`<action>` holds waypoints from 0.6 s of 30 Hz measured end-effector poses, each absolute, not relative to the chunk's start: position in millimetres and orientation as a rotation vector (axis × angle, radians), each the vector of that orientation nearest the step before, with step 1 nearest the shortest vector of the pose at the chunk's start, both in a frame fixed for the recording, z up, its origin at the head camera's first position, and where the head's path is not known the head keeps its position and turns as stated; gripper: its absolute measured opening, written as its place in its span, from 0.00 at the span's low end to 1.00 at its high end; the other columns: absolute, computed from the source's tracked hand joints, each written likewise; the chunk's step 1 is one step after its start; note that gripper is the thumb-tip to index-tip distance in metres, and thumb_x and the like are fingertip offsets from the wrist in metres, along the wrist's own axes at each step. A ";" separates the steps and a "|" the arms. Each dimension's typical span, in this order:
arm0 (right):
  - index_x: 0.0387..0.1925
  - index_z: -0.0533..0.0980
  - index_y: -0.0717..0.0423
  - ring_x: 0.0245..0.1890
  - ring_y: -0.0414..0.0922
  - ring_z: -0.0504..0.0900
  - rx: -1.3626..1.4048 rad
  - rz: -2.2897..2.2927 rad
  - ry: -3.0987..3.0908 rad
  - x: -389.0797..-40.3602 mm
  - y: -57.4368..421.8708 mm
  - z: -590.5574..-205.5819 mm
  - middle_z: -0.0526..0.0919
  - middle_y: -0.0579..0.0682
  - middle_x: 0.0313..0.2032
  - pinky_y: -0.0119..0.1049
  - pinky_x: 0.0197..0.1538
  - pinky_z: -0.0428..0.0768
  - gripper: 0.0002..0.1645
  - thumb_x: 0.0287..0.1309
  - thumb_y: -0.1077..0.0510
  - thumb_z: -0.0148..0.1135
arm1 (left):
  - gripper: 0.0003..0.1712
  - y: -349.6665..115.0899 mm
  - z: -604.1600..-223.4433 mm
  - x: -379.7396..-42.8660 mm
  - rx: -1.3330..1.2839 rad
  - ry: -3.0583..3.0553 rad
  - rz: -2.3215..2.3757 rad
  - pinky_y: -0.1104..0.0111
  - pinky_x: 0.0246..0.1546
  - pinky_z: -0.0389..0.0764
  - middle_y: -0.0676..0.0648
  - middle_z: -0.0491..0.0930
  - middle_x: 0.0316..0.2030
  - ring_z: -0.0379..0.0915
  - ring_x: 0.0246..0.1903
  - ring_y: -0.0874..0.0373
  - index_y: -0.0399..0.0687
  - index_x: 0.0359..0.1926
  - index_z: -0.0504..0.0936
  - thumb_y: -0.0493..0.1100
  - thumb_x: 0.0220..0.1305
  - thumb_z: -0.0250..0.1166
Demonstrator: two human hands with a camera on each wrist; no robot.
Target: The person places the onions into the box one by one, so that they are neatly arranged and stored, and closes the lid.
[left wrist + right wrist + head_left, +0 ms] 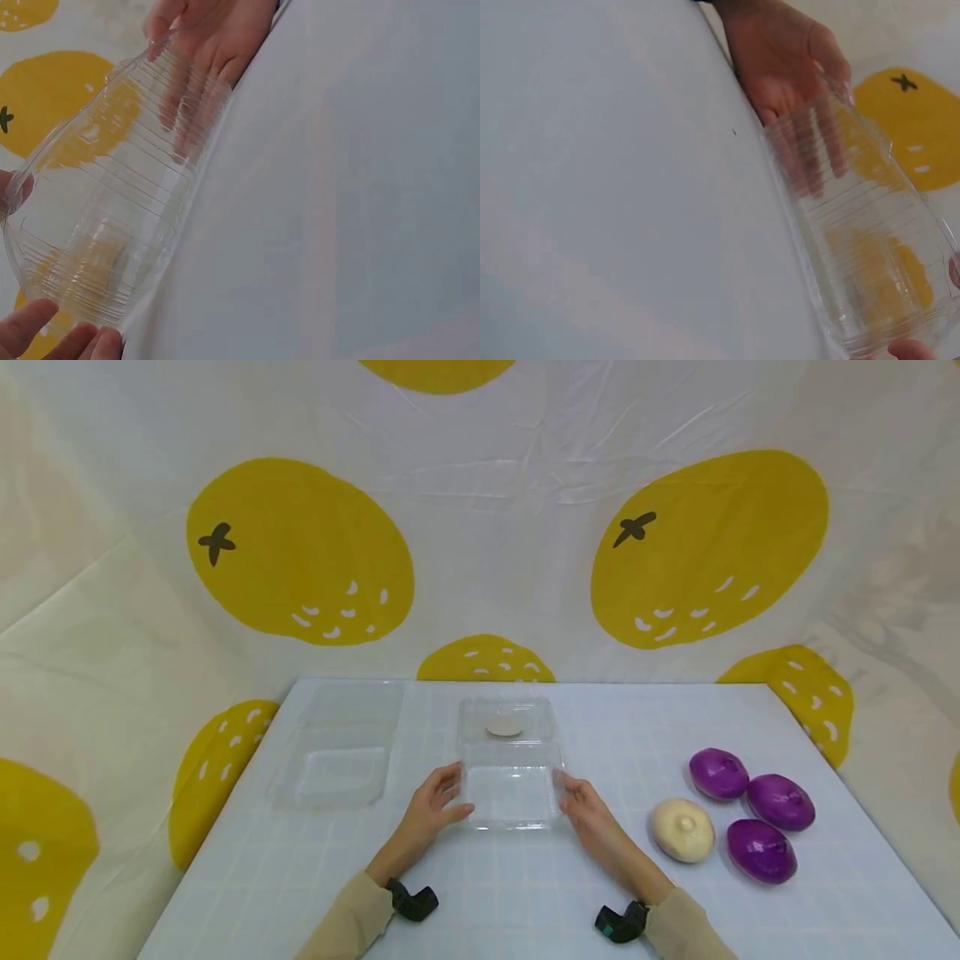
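An open clear plastic clamshell box [512, 822] stands at mid-table, its hinged lid [472, 718] laid back toward the far edge. A pale oval patch [504, 725] shows on the lid. My left hand [429, 810] holds the box's left side, thumb toward the near corner. On the right side, my right hand [592, 818] grips the wall and rim. In the left wrist view the right hand [217, 60] has its thumb at the rim and its fingers along the outer wall. The left hand [787, 67] mirrors this in the right wrist view.
Another clear plastic clamshell box [330, 800] lies open at the left. To the right sit a cream-coloured, onion-shaped vegetable [682, 831] and three purple onions [718, 774], [781, 802], [762, 852]. A fruit-patterned cloth [502, 568] hangs behind the white table [480, 902].
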State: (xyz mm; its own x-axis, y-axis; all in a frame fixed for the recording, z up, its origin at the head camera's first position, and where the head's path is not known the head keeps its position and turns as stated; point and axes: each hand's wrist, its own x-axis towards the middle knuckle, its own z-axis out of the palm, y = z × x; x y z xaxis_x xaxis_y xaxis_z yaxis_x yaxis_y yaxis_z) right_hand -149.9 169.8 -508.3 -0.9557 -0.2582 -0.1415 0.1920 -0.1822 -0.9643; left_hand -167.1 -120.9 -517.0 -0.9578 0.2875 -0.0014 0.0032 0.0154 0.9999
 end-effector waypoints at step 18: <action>0.67 0.45 0.74 0.76 0.60 0.28 -0.260 -2.156 1.792 -127.3 179.1 -511.2 0.36 0.67 0.76 0.12 0.61 0.55 0.33 0.70 0.65 0.48 | 0.55 -128.8 -530.3 -151.5 0.703 2.533 1.837 0.57 0.71 0.56 0.40 0.55 0.74 0.52 0.73 0.45 0.45 0.76 0.51 0.42 0.55 0.76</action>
State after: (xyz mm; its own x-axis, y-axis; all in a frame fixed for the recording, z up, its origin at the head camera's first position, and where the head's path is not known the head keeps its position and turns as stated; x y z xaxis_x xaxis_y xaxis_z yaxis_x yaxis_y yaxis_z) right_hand -127.3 179.1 -511.2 -0.9307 -0.3598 -0.0658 0.1304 -0.1583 -0.9787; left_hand -151.5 -128.8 -530.3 -0.9020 0.3085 0.3021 0.3831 0.2487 0.8896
